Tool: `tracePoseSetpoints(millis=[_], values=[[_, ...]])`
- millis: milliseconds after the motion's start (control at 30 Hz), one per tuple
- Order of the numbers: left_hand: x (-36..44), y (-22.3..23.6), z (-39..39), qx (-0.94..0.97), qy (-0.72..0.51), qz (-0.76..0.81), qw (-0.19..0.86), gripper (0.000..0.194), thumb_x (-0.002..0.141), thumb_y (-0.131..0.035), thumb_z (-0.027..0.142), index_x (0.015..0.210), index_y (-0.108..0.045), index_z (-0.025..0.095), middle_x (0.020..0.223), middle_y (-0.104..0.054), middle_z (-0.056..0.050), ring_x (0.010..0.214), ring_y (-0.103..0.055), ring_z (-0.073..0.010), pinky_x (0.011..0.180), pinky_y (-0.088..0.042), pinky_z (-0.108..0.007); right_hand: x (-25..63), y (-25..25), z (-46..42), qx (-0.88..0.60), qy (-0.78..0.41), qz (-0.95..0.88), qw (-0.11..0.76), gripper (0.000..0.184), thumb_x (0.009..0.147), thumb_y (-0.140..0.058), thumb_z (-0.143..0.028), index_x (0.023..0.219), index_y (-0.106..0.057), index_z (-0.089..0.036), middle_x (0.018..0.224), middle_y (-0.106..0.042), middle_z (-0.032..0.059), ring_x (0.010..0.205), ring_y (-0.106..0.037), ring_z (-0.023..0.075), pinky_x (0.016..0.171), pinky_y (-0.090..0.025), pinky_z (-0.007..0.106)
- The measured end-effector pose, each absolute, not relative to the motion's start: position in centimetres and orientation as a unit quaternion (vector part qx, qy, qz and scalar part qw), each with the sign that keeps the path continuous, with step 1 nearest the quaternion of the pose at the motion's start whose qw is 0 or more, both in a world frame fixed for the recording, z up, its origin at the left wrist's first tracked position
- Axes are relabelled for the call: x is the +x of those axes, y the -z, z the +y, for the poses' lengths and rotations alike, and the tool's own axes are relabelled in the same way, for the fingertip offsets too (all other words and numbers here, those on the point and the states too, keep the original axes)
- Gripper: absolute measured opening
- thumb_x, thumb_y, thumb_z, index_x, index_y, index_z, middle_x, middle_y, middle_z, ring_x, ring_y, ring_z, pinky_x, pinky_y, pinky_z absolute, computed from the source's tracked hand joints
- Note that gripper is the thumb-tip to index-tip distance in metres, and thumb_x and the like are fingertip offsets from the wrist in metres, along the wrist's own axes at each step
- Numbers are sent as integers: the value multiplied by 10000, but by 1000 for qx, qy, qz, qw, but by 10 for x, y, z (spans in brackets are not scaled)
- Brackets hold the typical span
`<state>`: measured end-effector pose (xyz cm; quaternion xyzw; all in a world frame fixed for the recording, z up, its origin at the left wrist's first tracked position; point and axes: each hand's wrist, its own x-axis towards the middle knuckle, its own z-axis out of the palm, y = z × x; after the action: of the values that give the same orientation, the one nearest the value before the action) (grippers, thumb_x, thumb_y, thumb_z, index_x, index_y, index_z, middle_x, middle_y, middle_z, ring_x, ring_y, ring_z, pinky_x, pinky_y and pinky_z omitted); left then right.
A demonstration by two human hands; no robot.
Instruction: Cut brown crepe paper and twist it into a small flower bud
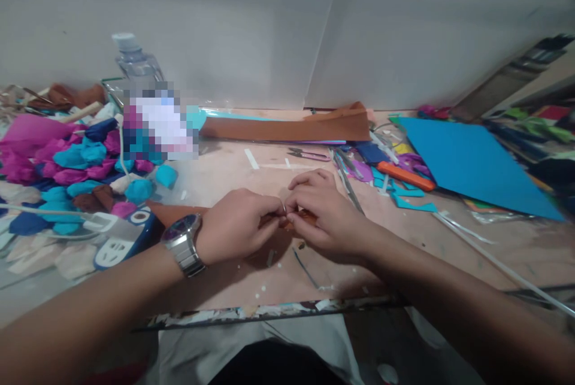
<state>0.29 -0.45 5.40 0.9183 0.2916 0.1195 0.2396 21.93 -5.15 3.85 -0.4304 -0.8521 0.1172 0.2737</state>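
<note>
Over the middle of the worktable, my left hand [238, 224] and my right hand [332, 217] meet with their fingertips pinched together. Between them is a small crumpled brown piece of fabric-like material [307, 218], mostly covered by the fingers. Both hands are closed on it, thumbs against index fingers. A flat brown sheet [173, 215] lies behind my left wrist, which wears a metal watch [185, 244]. Just below my right hand, a thin dark strip [306, 268] rests on the table. Fine detail at the fingertips is too small to make out.
Pink, blue and white puffs [74, 160] heap at the left beside a power strip [123, 238] and a bottle [139, 64]. Thread snips [309, 155], a long brown strip [283, 129], an orange cutter [406, 176] and a blue sheet [476, 163] lie behind and right.
</note>
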Motion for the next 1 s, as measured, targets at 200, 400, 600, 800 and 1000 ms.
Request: tracePoseSetpoints(millis=[200, 400, 600, 800, 1000], values=[[2, -59, -4, 913, -112, 304, 247, 224, 974, -543, 292, 874, -715, 189, 693, -669, 0, 596, -537, -132, 619, -332, -273, 223, -40, -50, -438, -125, -848, 271, 109, 943, -587, -176, 847, -625, -210, 836, -666, 21, 1104, -568, 255, 1043, -322, 466], [0, -62, 1, 896, -86, 308, 308, 247, 968, -518, 283, 854, -711, 182, 719, -682, -8, 615, -540, -131, 610, -347, -260, 227, -39, -49, -429, -115, -856, 265, 60, 961, -633, -227, 929, -684, -223, 891, -701, 16, 1064, -595, 237, 1073, -280, 476], [-5, -63, 12, 886, -36, 299, 352, 233, 865, -487, 152, 934, -709, 176, 822, -701, -14, 721, -595, -158, 671, -400, -269, 229, -39, -46, -432, -114, -854, 267, 81, 935, -612, -195, 865, -650, -212, 835, -675, 8, 1037, -601, 237, 1020, -303, 462], [-15, -71, 27, 850, 19, 297, 434, 300, 817, -433, 127, 965, -691, 170, 848, -686, -1, 763, -606, -159, 703, -430, -262, 235, -38, -39, -446, -121, -836, 295, 65, 872, -613, -176, 815, -623, -205, 862, -687, 27, 992, -622, 242, 979, -340, 462], [-21, -80, 35, 859, 63, 259, 436, 183, 915, -546, 286, 963, -682, 173, 891, -700, -4, 785, -615, -164, 707, -451, -258, 239, -36, -35, -454, -134, -817, 329, 60, 852, -602, -177, 803, -618, -208, 923, -717, 58, 972, -620, 250, 949, -400, 453]])
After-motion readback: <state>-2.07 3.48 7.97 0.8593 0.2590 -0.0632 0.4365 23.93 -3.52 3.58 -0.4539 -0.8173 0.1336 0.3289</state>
